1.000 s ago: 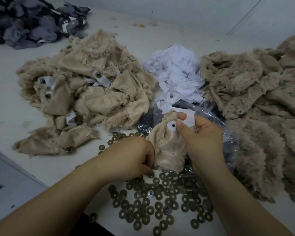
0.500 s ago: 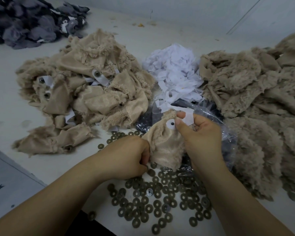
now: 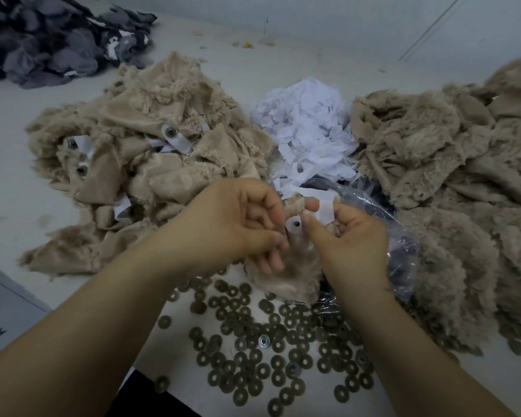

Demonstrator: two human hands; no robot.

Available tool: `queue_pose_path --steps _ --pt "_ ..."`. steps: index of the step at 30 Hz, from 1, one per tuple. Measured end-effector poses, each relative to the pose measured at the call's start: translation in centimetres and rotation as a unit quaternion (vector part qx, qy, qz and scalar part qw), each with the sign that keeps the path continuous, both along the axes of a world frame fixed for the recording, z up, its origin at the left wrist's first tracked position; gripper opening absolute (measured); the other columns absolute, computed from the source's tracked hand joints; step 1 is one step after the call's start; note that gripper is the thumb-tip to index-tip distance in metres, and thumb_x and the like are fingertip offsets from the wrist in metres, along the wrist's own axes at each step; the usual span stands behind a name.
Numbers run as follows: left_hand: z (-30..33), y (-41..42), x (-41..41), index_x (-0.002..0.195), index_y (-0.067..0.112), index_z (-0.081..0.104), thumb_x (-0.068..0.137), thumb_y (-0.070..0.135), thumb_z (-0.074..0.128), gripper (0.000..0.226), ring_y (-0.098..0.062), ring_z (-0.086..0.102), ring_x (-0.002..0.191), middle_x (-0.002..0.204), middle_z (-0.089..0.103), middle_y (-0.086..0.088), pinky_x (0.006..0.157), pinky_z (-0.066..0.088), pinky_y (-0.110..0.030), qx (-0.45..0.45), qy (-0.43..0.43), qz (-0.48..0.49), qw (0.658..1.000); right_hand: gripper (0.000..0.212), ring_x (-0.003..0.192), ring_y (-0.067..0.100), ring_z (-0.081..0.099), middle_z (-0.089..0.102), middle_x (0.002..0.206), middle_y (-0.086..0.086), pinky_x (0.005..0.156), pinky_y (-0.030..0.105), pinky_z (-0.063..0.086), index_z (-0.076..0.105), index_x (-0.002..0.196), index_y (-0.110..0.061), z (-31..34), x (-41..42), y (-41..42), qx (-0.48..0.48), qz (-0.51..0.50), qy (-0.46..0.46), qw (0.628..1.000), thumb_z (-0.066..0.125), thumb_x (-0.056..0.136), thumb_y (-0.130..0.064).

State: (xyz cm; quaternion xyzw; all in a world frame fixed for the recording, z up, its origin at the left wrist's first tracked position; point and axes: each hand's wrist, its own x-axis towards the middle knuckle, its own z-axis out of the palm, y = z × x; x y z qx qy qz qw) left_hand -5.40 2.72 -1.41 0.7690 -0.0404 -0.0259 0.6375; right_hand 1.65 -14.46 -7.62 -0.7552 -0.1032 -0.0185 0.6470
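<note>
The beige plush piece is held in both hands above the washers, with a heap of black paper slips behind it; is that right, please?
Not quite: the head view shows the paper slips are white, not black. The left hand and right hand do hold the beige plush piece above the washers.
</note>
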Motion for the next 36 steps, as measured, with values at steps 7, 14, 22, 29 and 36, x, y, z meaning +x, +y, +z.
queue_pose_path --steps 7,14,22,29,36 --pt "-2.7 -2.9 2.5 0.082 0.006 0.066 0.084 -0.009 0.069 0.015 -0.029 0.071 0.057 0.063 0.07 -0.015 0.054 0.061 -0.044 0.023 -0.009 0.142 0.99 0.015 0.076 0.043 0.067 0.073 0.078 0.018 0.067 0.057 0.057 0.078 0.099 -0.027 0.4 -0.3 0.0 -0.017 0.008 -0.019 1.0 0.077 0.085 -0.021" --pt "-4.2 -2.9 2.3 0.07 0.035 0.07 0.081 0.004 0.077 0.034 -0.009 0.067 0.052 0.065 0.071 0.01 0.055 0.06 -0.032 0.139 -0.097 0.19 0.967 0.017 0.086 0.045 0.068 0.075 0.086 0.019 0.074 0.058 0.058 0.078 0.1 -0.022 0.7 -0.4 0.0 0.02 0.023 0.023 0.999 0.077 0.084 -0.014" --pt "-4.5 -3.2 1.9 0.067 0.012 0.075 0.083 0.02 0.07 0.018 -0.006 0.059 0.055 0.057 0.065 0.007 0.057 0.049 -0.024 0.291 -0.232 0.176 0.911 0.016 0.088 0.018 0.075 0.078 0.087 0.004 0.08 0.03 0.061 0.075 0.101 -0.013 0.6 -0.6 0.0 0.12 0.081 0.093 0.985 0.07 0.089 -0.003" --pt "-4.9 -3.5 2.0 0.063 0.008 0.072 0.083 0.019 0.069 0.023 -0.01 0.054 0.052 0.055 0.063 0.001 0.057 0.045 -0.03 0.324 -0.268 0.181 0.889 0.021 0.088 0.018 0.074 0.077 0.084 0.001 0.083 0.03 0.06 0.075 0.096 -0.019 0.5 -0.8 0.1 0.133 0.071 0.082 0.985 0.068 0.09 0.0" --pt "-5.1 -3.4 2.1 0.067 0.005 0.074 0.083 0.016 0.07 0.02 -0.013 0.058 0.053 0.058 0.065 -0.002 0.055 0.047 -0.033 0.331 -0.305 0.165 0.878 0.021 0.095 0.021 0.073 0.077 0.097 0.009 0.087 0.03 0.059 0.072 0.109 -0.004 0.7 -0.9 0.2 0.136 0.057 0.069 0.987 0.063 0.092 0.003"
